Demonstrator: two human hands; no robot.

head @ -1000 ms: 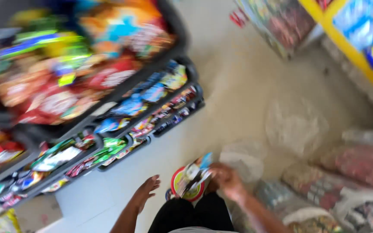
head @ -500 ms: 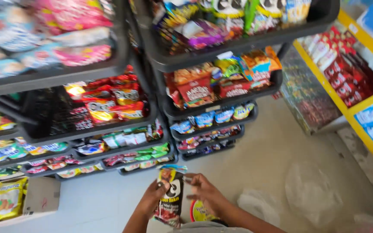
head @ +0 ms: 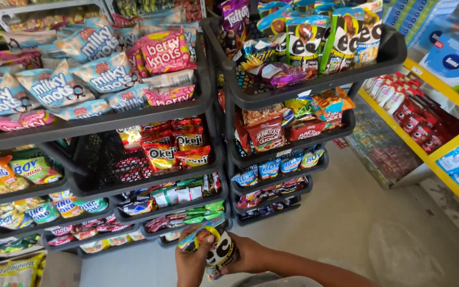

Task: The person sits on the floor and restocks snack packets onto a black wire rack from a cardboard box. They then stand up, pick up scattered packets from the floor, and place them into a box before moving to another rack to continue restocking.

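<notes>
Both hands meet low in the head view, just in front of the bottom tiers of the racks. The left hand [head: 191, 260] closes its fingers over the near side of a bunch of glossy black, white and yellow snack packets [head: 216, 248], thumb pressed to the top edge. The right hand [head: 246, 255] cups the same bunch from the other side, fingers wrapped behind it, so the packets sit clamped between the two palms, tilted slightly and held just above the pale tiled floor [head: 346, 212].

Behind the hands stand two black plastic tiered racks. The left rack [head: 134, 114] carries light-blue and pink puffed bags on its top shelf, red and orange packets on the shelf below, and small green and white sachets lower down. The right rack [head: 304, 82] holds tall green, black and white bags on top that look the same kind as the held packets, then red and orange snack bags, then small blue packets.

To the right, well apart from the hands, a yellow-edged shelf [head: 431, 85] holds red and white pouches, with blue packages beneath and above it.
</notes>
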